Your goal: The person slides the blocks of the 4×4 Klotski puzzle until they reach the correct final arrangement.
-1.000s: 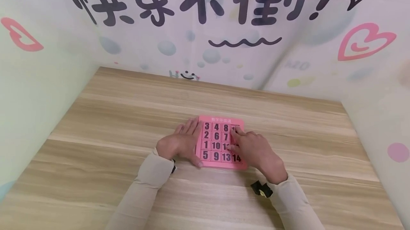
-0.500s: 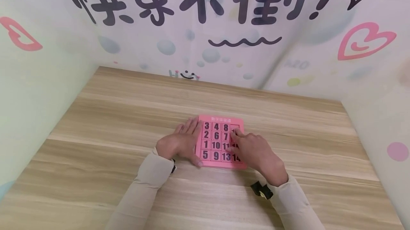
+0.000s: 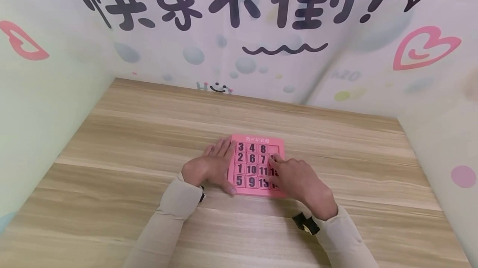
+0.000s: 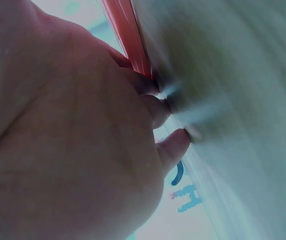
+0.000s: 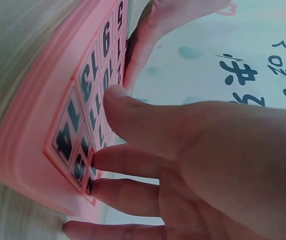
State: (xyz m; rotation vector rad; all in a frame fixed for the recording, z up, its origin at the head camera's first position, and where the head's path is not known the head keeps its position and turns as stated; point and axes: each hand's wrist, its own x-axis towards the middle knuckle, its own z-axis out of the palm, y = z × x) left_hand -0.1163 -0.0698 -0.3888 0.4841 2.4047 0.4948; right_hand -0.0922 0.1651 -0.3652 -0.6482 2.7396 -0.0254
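Note:
A pink number slide puzzle [image 3: 252, 164] lies flat on the table, its black-numbered tiles in rows. The slot [image 3: 274, 149] at its top right corner has no tile in it. My left hand [image 3: 210, 166] rests along the puzzle's left edge, fingers spread at the upper side and thumb by the lower left corner. With its fingertips on the right-hand column, just under that slot, my right hand [image 3: 300, 176] touches a tile it partly covers. In the right wrist view, the index and middle fingertips [image 5: 100, 159] meet the tiles, and the thumb [image 5: 118, 97] hovers over the number face.
The wood-grain table [image 3: 149, 135] extends around the puzzle. Behind it hangs a white printed backdrop [image 3: 224, 64] with large black characters, and pale walls close off both sides. A black strap piece [image 3: 306, 223] sits at the right sleeve's cuff.
My right fingertips have moved down the right column toward me, and the top tile there has slid down, baring the corner slot. The left hand stays in place.

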